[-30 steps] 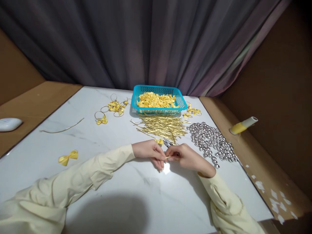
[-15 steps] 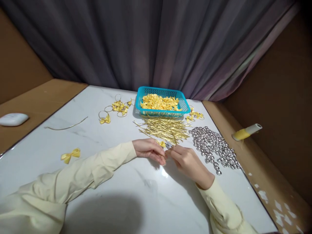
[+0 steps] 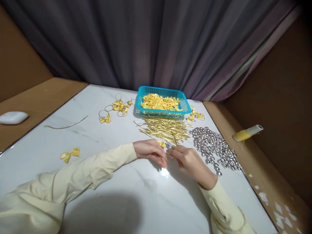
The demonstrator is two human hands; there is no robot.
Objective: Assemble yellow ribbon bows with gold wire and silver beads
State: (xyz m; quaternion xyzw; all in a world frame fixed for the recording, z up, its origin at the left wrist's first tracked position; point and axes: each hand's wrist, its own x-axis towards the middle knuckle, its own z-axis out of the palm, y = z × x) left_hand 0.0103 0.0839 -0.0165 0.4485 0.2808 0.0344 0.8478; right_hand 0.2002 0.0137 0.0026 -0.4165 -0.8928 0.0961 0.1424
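Note:
My left hand (image 3: pixel 151 151) is closed in a pinch near the middle of the table, on a thin gold twist tie (image 3: pixel 167 156) that shows between the two hands. From the right, my right hand (image 3: pixel 190 163) pinches the same tie, its fingertips slightly apart from the left ones. A yellow ribbon bow (image 3: pixel 161 144) shows just beyond my left fingers; whether it is attached to the tie I cannot tell. A pointed metal tool tip (image 3: pixel 168 145) pokes out beside my right fingers, the rest of it hidden.
Behind the hands lie a pile of gold ties (image 3: pixel 165 128) and a blue basket (image 3: pixel 158 113) of yellow bows. Silver beads (image 3: pixel 214 148) spread at right. Looped bows (image 3: pixel 120 106), a single bow (image 3: pixel 70 155) and a loose tie (image 3: pixel 67 126) lie left. A yellow-wrapped tube (image 3: pixel 247 133) stands far right.
My right hand has shifted slightly right and down, away from the left fingertips. A short stretch of gold tie now shows between them. My left hand has barely moved.

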